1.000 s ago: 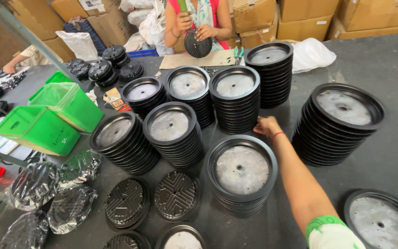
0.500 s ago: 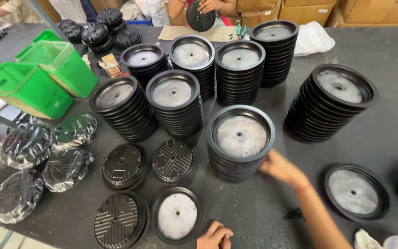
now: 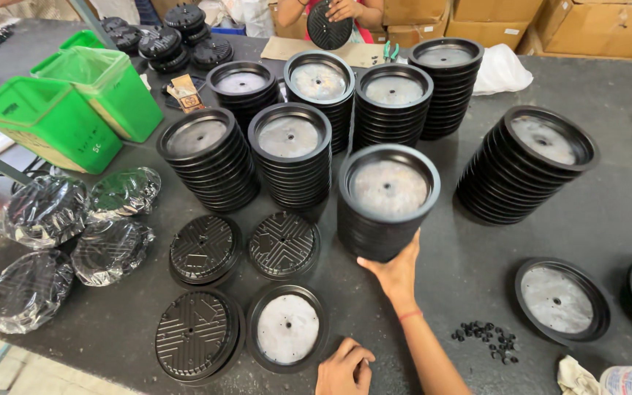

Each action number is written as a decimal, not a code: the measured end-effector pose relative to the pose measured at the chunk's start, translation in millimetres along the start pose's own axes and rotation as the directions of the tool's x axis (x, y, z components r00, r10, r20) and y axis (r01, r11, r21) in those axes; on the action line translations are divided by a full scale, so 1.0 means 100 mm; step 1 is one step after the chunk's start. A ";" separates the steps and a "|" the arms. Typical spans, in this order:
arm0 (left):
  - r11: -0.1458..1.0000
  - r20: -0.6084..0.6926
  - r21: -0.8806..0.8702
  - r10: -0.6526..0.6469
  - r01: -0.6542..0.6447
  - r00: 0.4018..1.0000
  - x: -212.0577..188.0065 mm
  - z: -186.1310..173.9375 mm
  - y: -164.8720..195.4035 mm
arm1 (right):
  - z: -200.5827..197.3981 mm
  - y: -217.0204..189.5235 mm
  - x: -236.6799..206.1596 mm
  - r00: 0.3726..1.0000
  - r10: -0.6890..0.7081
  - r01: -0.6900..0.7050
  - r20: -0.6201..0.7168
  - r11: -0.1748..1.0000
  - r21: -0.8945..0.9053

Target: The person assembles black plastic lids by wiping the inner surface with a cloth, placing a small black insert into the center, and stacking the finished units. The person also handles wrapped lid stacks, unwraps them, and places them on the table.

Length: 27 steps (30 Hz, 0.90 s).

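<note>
Two hands at the nearest disc stack (image 3: 388, 201).
My right hand (image 3: 396, 272) grasps its base; my left hand (image 3: 345, 367), loosely curled and holding nothing, rests near it beside a single disc (image 3: 287, 328).

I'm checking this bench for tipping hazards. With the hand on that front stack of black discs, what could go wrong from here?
The right hand grips the front stack only at its base, so the upper discs could slide off or topple. The leaning stack to its right already tilts and might spill if bumped. The small black parts lie loose near the forearm and could be swept off the table.
</note>
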State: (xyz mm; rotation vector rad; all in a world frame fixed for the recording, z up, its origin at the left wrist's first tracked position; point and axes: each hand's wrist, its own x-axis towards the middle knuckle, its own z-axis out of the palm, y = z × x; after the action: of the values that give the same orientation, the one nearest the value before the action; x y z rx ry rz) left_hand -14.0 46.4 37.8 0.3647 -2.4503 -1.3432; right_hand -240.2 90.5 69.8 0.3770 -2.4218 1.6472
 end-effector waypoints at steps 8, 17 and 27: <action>1.000 -0.047 -0.010 0.000 0.000 0.999 -0.02 -0.07 0.11 | 0.19 -0.11 0.53 0.998 0.000 0.001 0.059 1.000 -0.005; 0.998 -0.092 0.002 0.066 -0.066 0.994 -0.07 0.00 0.11 | 0.14 -0.10 0.75 0.985 0.082 -0.044 0.150 0.970 -0.238; 1.000 -0.091 0.014 -0.002 0.003 0.996 -0.03 0.28 -0.29 | -1.69 0.73 1.06 0.889 0.165 -0.103 -0.427 0.981 0.163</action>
State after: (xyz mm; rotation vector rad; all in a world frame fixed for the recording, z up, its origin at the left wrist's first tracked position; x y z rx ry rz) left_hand -20.2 53.7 -1.4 0.4233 -2.3871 -1.2818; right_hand -361.4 262.8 98.6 -0.1427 -2.0414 1.7325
